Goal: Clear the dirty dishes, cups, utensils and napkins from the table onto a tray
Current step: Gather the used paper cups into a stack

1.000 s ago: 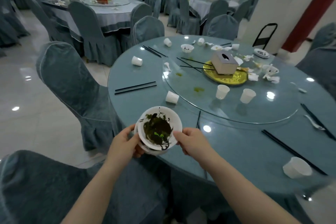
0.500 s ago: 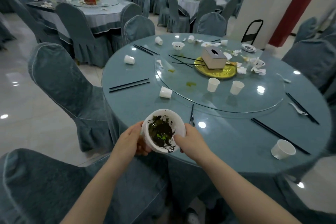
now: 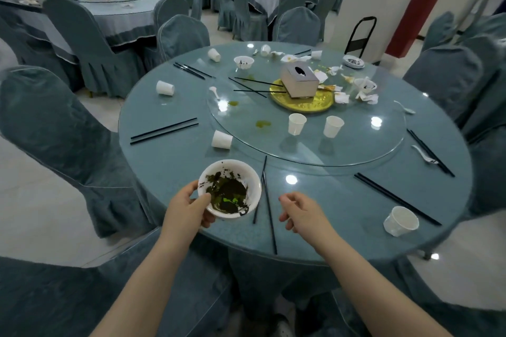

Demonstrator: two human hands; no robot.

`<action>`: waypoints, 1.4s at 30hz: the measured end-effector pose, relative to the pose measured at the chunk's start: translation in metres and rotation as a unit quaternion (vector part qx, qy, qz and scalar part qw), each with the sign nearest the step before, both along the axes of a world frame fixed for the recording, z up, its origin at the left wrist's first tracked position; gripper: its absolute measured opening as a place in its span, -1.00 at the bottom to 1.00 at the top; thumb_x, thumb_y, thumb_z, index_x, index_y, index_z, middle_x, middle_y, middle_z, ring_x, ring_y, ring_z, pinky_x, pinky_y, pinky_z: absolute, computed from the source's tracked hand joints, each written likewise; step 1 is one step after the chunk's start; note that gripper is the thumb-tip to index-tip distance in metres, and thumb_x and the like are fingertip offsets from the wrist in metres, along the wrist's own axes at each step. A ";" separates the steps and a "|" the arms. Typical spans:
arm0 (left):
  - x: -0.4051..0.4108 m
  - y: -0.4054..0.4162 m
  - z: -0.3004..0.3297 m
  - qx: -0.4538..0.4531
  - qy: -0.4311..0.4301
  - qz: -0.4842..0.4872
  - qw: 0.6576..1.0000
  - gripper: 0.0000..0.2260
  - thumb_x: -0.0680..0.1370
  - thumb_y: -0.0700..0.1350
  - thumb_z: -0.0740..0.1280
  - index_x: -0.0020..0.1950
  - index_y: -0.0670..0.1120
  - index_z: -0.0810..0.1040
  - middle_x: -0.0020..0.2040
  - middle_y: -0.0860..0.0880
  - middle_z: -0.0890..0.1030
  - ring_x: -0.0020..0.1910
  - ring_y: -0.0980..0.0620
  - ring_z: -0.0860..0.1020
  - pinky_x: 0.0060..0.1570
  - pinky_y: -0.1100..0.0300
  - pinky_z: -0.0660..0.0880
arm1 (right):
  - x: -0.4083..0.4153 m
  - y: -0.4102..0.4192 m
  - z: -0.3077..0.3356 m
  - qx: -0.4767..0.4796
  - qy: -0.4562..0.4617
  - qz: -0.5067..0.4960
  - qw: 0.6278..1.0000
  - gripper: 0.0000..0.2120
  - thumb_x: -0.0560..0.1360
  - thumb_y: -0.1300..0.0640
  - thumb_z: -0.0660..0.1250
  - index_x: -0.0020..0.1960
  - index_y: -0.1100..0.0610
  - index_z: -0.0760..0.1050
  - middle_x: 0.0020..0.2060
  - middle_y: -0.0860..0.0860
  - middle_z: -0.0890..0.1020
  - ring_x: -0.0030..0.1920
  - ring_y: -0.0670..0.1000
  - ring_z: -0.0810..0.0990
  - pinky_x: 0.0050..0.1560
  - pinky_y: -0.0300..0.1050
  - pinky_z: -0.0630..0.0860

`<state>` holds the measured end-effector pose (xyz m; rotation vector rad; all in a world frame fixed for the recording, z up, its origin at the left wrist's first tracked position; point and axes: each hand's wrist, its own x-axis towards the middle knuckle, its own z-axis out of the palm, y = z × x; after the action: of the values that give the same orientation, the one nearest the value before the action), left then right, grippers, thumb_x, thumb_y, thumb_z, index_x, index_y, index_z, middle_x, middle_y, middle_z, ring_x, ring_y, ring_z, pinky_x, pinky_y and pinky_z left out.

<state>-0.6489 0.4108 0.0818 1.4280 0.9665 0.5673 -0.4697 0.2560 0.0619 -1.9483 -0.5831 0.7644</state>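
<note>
Left hand [image 3: 189, 206] gripped the dirty bowl [image 3: 229, 189] alone, right hand [image 3: 299, 210] hung loose, so keeping it level mattered.

Covered chairs [image 3: 68, 128] ring the table; a folding stand [image 3: 361, 35] behind.

A white bowl [image 3: 229, 189] smeared with dark green leftovers sits upright at the table's near edge, held at its left rim. Just right of it lie black chopsticks [image 3: 267, 201]. Paper cups [image 3: 296, 123] stand upright farther back; another [image 3: 222, 139] lies tipped over.
</note>
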 end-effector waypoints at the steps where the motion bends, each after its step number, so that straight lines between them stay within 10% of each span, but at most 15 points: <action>1: 0.009 0.000 -0.001 -0.006 -0.002 0.003 1.000 -0.67 0.57 -0.23 0.25 0.33 -0.03 0.45 -0.36 -0.04 0.61 -0.49 0.14 0.53 -0.48 0.27 0.49 | 0.014 -0.012 -0.008 -0.015 -0.010 -0.017 1.000 -0.86 0.57 0.06 0.25 0.07 0.08 0.51 -0.26 0.02 0.61 -0.42 -0.19 0.53 -0.40 -0.33 0.43; 13: 0.159 -0.011 -0.017 -0.049 0.000 -0.028 0.998 -0.73 0.56 -0.21 0.25 0.25 -0.04 0.51 -0.49 0.01 0.56 -0.53 0.12 0.49 -0.37 0.17 0.48 | 0.162 -0.175 -0.071 -0.205 -0.122 -0.250 0.939 -0.69 0.44 0.07 0.41 0.16 0.08 0.52 0.00 0.03 0.58 -0.02 0.08 0.54 -0.05 -0.06 0.47; 20: 0.226 -0.023 -0.027 -0.064 -0.014 -0.036 0.997 -0.85 0.58 -0.23 0.21 0.01 -0.07 0.56 -0.54 0.03 0.52 -0.58 0.14 0.43 -0.48 0.29 0.45 | 0.214 -0.189 -0.095 -0.239 -0.110 -0.244 0.933 -0.12 0.33 -0.06 0.48 0.52 -0.02 0.10 0.43 0.09 0.23 0.38 0.19 0.28 0.29 0.15 0.35; 30: 0.256 -0.004 -0.025 -0.076 -0.034 -0.037 0.996 -0.86 0.58 -0.24 0.19 -0.03 -0.09 0.53 -0.54 0.06 0.50 -0.58 0.17 0.43 -0.54 0.39 0.39 | 0.243 -0.160 -0.089 -0.131 -0.106 -0.236 0.957 -0.26 0.30 -0.02 0.53 0.38 -0.01 0.26 0.13 -0.05 0.52 0.02 -0.03 0.47 -0.02 -0.18 0.37; 42: 0.241 0.074 -0.015 -0.092 -0.084 0.024 0.992 -0.83 0.59 -0.22 0.18 -0.11 -0.02 0.51 -0.52 0.03 0.51 -0.57 0.17 0.45 -0.56 0.37 0.39 | 0.267 -0.059 -0.017 0.041 -0.110 -0.217 0.969 -0.28 0.30 0.12 0.52 0.38 -0.04 0.28 0.18 -0.13 0.51 0.14 -0.03 0.53 0.13 0.04 0.53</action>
<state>-0.4083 0.4847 0.0664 1.1768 0.8959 0.6075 -0.2031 0.1974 0.0449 -1.9989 -0.2912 0.2470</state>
